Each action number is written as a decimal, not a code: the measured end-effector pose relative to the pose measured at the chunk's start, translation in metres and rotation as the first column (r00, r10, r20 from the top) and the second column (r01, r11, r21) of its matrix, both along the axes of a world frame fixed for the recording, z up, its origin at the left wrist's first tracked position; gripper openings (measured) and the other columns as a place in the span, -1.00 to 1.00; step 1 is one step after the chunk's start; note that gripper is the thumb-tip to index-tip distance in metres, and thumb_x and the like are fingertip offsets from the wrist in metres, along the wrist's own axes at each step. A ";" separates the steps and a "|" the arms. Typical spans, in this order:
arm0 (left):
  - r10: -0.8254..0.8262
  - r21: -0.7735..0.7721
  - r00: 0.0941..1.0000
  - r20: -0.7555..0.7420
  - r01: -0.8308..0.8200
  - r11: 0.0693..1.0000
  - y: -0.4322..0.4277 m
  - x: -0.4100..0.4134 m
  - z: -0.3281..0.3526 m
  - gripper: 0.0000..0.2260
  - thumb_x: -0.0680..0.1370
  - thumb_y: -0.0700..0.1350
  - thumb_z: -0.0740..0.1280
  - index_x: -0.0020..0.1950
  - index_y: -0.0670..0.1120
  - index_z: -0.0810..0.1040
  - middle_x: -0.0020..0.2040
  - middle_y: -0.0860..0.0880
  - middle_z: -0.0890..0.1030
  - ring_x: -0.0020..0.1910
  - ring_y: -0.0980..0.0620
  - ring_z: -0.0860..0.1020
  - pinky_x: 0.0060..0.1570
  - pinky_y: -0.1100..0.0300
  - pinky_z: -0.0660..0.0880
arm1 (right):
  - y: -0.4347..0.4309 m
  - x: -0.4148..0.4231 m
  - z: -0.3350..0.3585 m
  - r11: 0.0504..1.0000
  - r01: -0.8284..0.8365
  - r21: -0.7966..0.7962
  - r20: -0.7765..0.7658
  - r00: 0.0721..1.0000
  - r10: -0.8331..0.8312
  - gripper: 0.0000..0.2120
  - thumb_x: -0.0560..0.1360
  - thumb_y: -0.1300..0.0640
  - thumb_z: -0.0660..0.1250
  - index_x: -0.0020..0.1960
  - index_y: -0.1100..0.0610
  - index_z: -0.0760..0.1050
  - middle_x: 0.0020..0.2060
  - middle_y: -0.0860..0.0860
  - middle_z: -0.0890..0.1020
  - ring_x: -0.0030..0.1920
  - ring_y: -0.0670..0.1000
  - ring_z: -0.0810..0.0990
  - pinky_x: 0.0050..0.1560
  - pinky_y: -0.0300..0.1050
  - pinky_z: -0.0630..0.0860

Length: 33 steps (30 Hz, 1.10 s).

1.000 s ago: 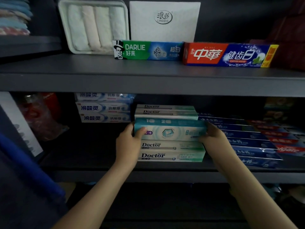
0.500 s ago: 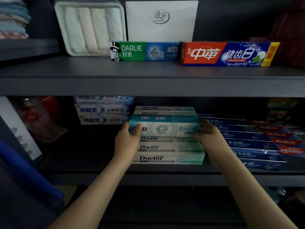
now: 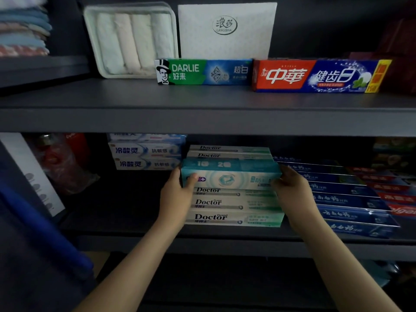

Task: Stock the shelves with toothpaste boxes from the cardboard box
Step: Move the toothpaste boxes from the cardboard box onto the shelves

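A teal toothpaste box (image 3: 231,174) is held level between both hands on the middle shelf (image 3: 202,244). My left hand (image 3: 177,197) grips its left end, thumb across the front. At the right end, my right hand (image 3: 292,192) grips it the same way. The box sits on top of a row of white-green Doctor boxes (image 3: 234,218), with two more Doctor boxes (image 3: 229,152) showing behind it. The cardboard box is out of view.
Blue toothpaste boxes (image 3: 351,199) fill the shelf to the right, with red ones (image 3: 398,194) beyond. White-blue boxes (image 3: 146,152) are stacked at the back left. On the upper shelf (image 3: 202,118) stand a Darlie box (image 3: 202,72), a red-blue box (image 3: 319,75), a towel tray (image 3: 132,39) and a white package (image 3: 227,30).
Both hands have pushed the teal box a little up and back over the Doctor boxes; three Doctor fronts now show below it instead of two.
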State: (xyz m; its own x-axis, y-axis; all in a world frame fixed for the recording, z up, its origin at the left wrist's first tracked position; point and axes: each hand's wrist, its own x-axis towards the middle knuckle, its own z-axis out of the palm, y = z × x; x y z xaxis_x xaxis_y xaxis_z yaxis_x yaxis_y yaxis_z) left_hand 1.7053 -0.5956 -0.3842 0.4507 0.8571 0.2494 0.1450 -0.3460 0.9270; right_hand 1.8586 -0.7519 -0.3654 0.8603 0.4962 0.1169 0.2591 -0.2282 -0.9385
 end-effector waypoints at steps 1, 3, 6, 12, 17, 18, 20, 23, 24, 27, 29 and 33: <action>-0.005 0.003 1.000 0.028 0.004 1.000 -0.001 -0.003 -0.002 -0.66 0.57 -0.04 0.31 0.33 -0.06 0.44 0.15 0.06 0.57 0.13 0.11 0.52 0.15 0.17 0.44 | -0.001 -0.002 -0.001 1.000 0.009 -0.008 0.024 1.000 -0.009 -0.62 0.57 0.31 0.16 0.33 0.02 0.41 -0.08 -0.07 0.60 -0.11 0.03 0.59 -0.08 0.09 0.56; -0.028 -0.016 0.995 0.099 0.030 0.999 -0.002 -0.011 -0.006 -0.72 0.55 -0.08 0.35 0.24 0.04 0.43 0.09 0.14 0.56 0.08 0.19 0.53 0.09 0.24 0.45 | -0.004 -0.007 -0.001 1.000 0.018 -0.021 0.075 0.997 -0.017 -0.60 0.59 0.29 0.17 0.39 0.03 0.37 -0.11 -0.07 0.57 -0.19 -0.03 0.56 -0.15 0.00 0.53; -0.012 -0.074 0.974 0.226 0.029 0.997 0.000 -0.026 -0.011 -0.77 0.53 -0.17 0.35 0.07 0.14 0.44 0.05 0.14 0.58 0.06 0.23 0.56 0.05 0.30 0.45 | -0.004 -0.020 0.002 0.999 0.002 -0.051 0.138 0.990 0.005 -0.60 0.59 0.24 0.18 0.40 0.02 0.36 -0.11 -0.08 0.57 -0.22 -0.13 0.52 -0.26 -0.14 0.47; 0.086 -0.092 0.967 0.242 -0.066 0.994 0.005 -0.051 -0.016 -0.78 0.55 -0.18 0.34 0.12 0.09 0.50 0.03 0.16 0.60 0.08 0.21 0.56 0.14 0.23 0.45 | 0.004 -0.039 0.004 0.992 -0.073 -0.100 0.155 0.984 0.088 -0.64 0.58 0.23 0.24 0.37 0.07 0.40 -0.02 -0.05 0.58 -0.21 -0.25 0.46 -0.34 -0.43 0.35; 0.056 0.006 0.984 0.170 -0.058 0.998 -0.009 -0.058 -0.017 -0.77 0.51 -0.11 0.38 0.13 0.12 0.50 -0.02 0.22 0.60 0.00 0.37 0.56 -0.02 0.46 0.45 | -0.009 -0.039 0.001 0.990 -0.009 -0.137 0.191 0.981 0.036 -0.60 0.59 0.21 0.21 0.42 0.05 0.34 -0.02 -0.03 0.54 -0.20 -0.13 0.46 -0.34 -0.34 0.35; 0.040 0.022 0.988 0.149 -0.043 0.999 -0.013 -0.058 -0.017 -0.77 0.51 -0.10 0.39 0.11 0.14 0.48 -0.04 0.24 0.60 -0.02 0.41 0.55 -0.05 0.50 0.44 | -0.013 -0.038 0.000 0.990 0.005 -0.138 0.195 0.981 0.022 -0.59 0.60 0.21 0.20 0.43 0.05 0.32 -0.02 -0.03 0.52 -0.22 -0.13 0.45 -0.34 -0.30 0.36; 0.020 0.047 0.995 0.101 -0.025 0.999 -0.019 -0.055 -0.018 -0.76 0.51 -0.05 0.38 0.15 0.14 0.47 -0.04 0.28 0.58 -0.01 0.41 0.54 -0.05 0.52 0.44 | -0.019 -0.037 -0.004 0.989 0.021 -0.143 0.200 0.980 0.009 -0.58 0.61 0.21 0.19 0.45 0.04 0.29 -0.03 -0.03 0.50 -0.25 -0.18 0.44 -0.36 -0.28 0.36; 0.029 0.104 0.999 0.026 -0.031 0.994 -0.021 -0.046 -0.015 -0.68 0.54 0.01 0.33 0.29 0.05 0.47 -0.01 0.25 0.57 0.03 0.29 0.55 -0.04 0.48 0.44 | -0.022 -0.034 -0.009 0.991 0.021 -0.133 0.177 0.984 0.003 -0.56 0.61 0.19 0.18 0.47 0.05 0.24 0.01 -0.03 0.49 -0.23 -0.20 0.43 -0.36 -0.29 0.35; 0.028 0.121 1.000 -0.001 -0.028 0.992 -0.023 -0.042 -0.014 -0.65 0.56 0.02 0.31 0.33 0.02 0.45 0.01 0.22 0.56 0.05 0.25 0.54 -0.06 0.51 0.42 | -0.022 -0.034 -0.010 0.993 0.020 -0.120 0.165 0.986 0.000 -0.55 0.61 0.18 0.19 0.48 0.05 0.23 0.02 -0.03 0.49 -0.20 -0.14 0.46 -0.34 -0.26 0.36; 0.013 0.154 0.996 -0.083 0.000 0.988 -0.029 -0.031 -0.009 -0.64 0.59 0.02 0.26 0.38 0.00 0.41 0.02 0.16 0.53 0.01 0.23 0.50 -0.19 0.59 0.37 | -0.024 -0.030 -0.010 0.995 0.037 -0.096 0.135 0.991 -0.024 -0.49 0.59 0.16 0.23 0.50 0.04 0.17 0.06 -0.03 0.47 -0.04 -0.02 0.46 -0.16 -0.16 0.37; 0.026 0.189 0.989 -0.148 0.002 0.982 -0.029 -0.023 -0.005 -0.66 0.60 0.03 0.24 0.36 -0.03 0.43 0.04 0.10 0.57 -0.01 0.15 0.53 -0.24 0.51 0.37 | -0.025 -0.027 -0.008 0.990 0.050 -0.129 0.160 0.987 -0.029 -0.46 0.59 0.16 0.24 0.51 0.05 0.13 0.03 -0.01 0.45 -0.09 0.00 0.45 -0.19 -0.15 0.37; 0.048 0.184 0.983 -0.179 -0.014 0.983 -0.021 -0.013 0.001 -0.69 0.60 0.01 0.26 0.29 -0.07 0.48 0.15 -0.05 0.61 0.14 -0.02 0.55 -0.11 0.31 0.32 | -0.027 -0.020 -0.003 0.975 0.081 -0.209 0.235 0.971 -0.031 -0.51 0.59 0.20 0.22 0.48 0.08 0.18 -0.08 0.00 0.42 -0.35 -0.20 0.34 -0.46 -0.39 0.27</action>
